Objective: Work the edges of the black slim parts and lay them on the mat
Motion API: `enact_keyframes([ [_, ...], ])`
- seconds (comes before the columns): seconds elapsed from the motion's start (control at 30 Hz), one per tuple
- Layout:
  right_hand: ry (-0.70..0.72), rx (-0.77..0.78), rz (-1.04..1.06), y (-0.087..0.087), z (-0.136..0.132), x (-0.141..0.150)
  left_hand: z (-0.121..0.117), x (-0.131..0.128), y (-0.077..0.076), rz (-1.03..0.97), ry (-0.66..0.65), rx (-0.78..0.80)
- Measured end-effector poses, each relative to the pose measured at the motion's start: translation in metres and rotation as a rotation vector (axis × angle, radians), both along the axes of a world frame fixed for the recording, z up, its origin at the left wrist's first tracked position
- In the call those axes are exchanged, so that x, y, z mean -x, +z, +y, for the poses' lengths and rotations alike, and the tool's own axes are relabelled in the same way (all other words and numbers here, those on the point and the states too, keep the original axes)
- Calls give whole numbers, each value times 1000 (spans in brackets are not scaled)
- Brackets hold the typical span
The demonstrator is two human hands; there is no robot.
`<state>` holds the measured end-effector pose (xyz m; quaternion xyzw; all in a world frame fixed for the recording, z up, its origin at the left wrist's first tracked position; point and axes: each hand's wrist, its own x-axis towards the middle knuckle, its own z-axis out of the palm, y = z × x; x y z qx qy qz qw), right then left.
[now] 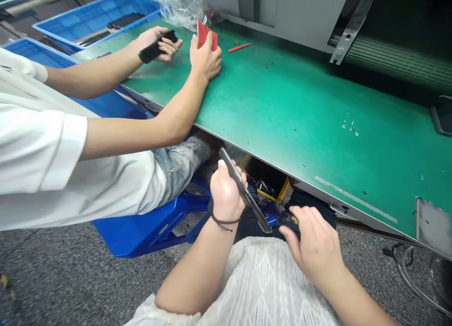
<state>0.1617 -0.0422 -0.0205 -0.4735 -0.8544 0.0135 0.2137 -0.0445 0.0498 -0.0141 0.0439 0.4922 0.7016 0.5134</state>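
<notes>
My left hand (226, 187) is wrapped round a long, thin, dark plastic part (246, 194), held on edge and slanting down towards my lap. The part's broad face is mostly turned away from view. Just right of its lower end is my right hand (312, 239), with fingers curled and thumb stretched towards the part, apart from it. A small yellow bit (294, 219) shows at those fingertips; whatever else they hold is hidden.
At left a co-worker's hands hold a black plastic part (157, 47) and a red sheet (206, 36) over the green table (275, 100). A red-handled tool (239, 47) lies beyond. Blue bins (99, 13) stand far left; a yellow-rimmed bin (282, 192) sits under the table edge.
</notes>
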Motion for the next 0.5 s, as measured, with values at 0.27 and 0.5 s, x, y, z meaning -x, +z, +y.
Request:
enact_keyframes([
  [0.27, -28, 380, 346, -4, 1, 1, 5, -2, 8, -6, 26, 36],
  [0.5, -5, 392, 888, 7, 6, 15, 7, -8, 17, -26, -44, 47],
])
